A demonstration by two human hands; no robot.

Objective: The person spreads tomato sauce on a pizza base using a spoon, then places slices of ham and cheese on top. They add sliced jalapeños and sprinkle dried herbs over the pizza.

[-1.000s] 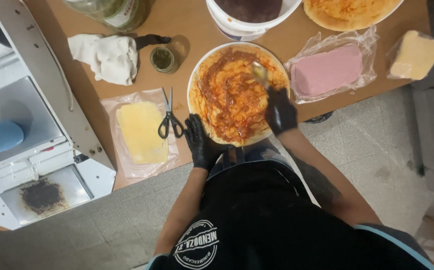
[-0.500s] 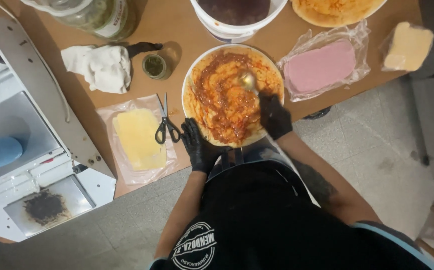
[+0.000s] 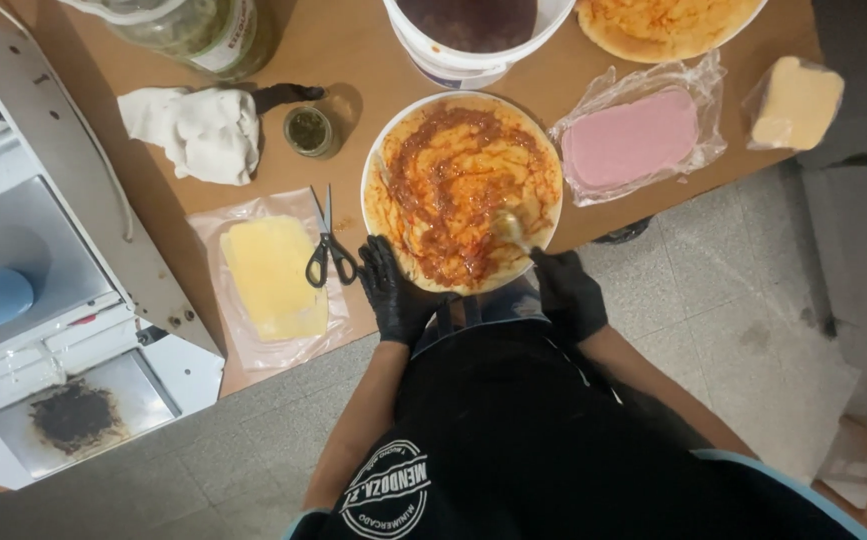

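Head view, left to right: the gloved left hand (image 3: 393, 290) grips the rim of the pizza base (image 3: 461, 190) on the counter (image 3: 353, 60); the right hand (image 3: 565, 292) pinches a spoon (image 3: 509, 228), now dragged from the far-right edge toward the near side, sauce nearly covering it.

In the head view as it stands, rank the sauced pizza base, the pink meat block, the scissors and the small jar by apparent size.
1. Sauced pizza base, clearly largest.
2. Pink meat block.
3. Scissors, long but thin.
4. Small jar, smallest.
All lie on one table, so nearness to the camera hardly skews the order.
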